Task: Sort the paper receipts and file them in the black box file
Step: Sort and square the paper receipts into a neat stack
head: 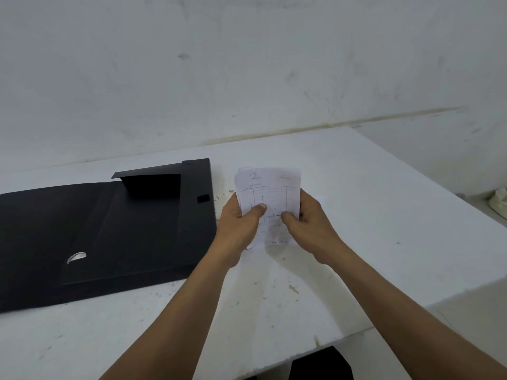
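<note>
A stack of white paper receipts [270,189] with a printed table on the top sheet is held upright above the table, right of centre. My left hand [241,223] grips its left edge, thumb on the front. My right hand [307,218] grips the right edge, thumb also on the front. The black box file [109,229] lies opened flat on the left of the table, a flap standing up at its far side and a silver finger ring on its spine. The file's right edge is just left of my left hand.
The white table [370,215] is stained and ends at a front-right edge near my right forearm. A pale wall stands close behind. A crumpled whitish thing [499,202] lies at the far right. Something dark [321,363] shows below the table edge.
</note>
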